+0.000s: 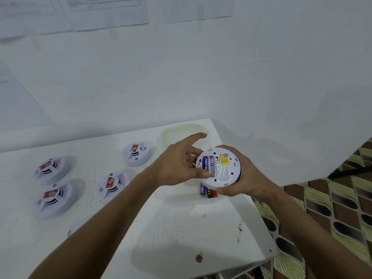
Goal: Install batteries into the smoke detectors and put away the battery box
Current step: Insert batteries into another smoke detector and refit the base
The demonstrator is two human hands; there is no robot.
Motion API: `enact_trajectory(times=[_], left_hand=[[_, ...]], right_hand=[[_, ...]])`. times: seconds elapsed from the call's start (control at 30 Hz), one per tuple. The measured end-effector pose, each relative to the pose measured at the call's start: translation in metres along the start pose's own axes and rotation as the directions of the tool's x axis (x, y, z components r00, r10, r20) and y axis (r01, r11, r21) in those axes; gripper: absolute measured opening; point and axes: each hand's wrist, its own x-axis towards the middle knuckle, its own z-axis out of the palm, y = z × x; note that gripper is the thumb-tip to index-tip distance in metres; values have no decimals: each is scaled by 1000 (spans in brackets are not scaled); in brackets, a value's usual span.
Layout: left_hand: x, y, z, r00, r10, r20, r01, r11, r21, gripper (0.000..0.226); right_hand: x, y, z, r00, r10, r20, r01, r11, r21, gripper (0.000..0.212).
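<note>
Both hands hold detector over table's corner.

Place: plain workroom or back office, not a kitchen or shop.
Walls: bare white wall, printed paper sheets taped up high.
Desk: scuffed white desk pushed into the wall corner.
Stock: several identical smoke detectors laid out along its left side.
Floor: patterned brown-and-yellow floor covering.
</note>
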Motion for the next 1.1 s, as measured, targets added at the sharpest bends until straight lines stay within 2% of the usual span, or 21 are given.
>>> enact_trajectory(times=[0.13,0.27,0.37,0.43,0.5,0.6,0.7,0.9,1.1], left_hand=[[7,-10,2,997,9,-77,-15,998,-67,87],[13,-17,3,999,-9,-39,8,999,-39,88],[14,-27,8,994,-37,-101,26,993,-112,76],[14,-38,12,994,-9,-111,15,999,50,71],[13,-51,17,999,6,-48,5,975,224,77],[15,-67,27,995,-45,84,17,953,302,88],[20,-74,31,988,-69,138,8,915,404,94],[27,-75,36,985,-56,161,-23,893,449,100],[26,-72,38,986,-68,152,0,911,412,109]], right_hand=[[3,1,-1,1000,-5,-11,5,1000,-11,88],[0,8,-7,999,37,-13,-36,999,5,86],[-9,16,-17,996,72,-62,-70,997,23,88],[-15,23,-24,993,96,-74,-95,995,18,89],[-20,28,-29,992,112,-63,-112,994,3,88],[-22,33,-32,991,126,-53,-126,992,-3,86],[-24,36,-32,990,135,-51,-135,991,2,89],[-24,37,-30,987,160,-25,-159,986,46,87],[-27,37,-31,984,176,-34,-174,984,49,87]])
